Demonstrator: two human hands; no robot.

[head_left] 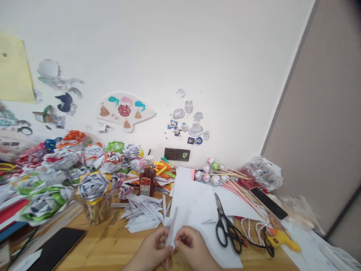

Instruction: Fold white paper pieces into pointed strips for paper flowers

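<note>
Pinched between the closed fingertips of the left hand (153,251) and the right hand (195,248), a folded white paper strip (172,225) is held upright above the wooden counter (113,244), near the scissors (225,226). It is judged light, thin and easily creased, best gripped close to its fold.

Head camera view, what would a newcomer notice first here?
The heap of folded paper flowers on the left stands out most. At the bottom centre, the left hand and right hand pinch a white paper strip, with black scissors lying just right of them.
</note>
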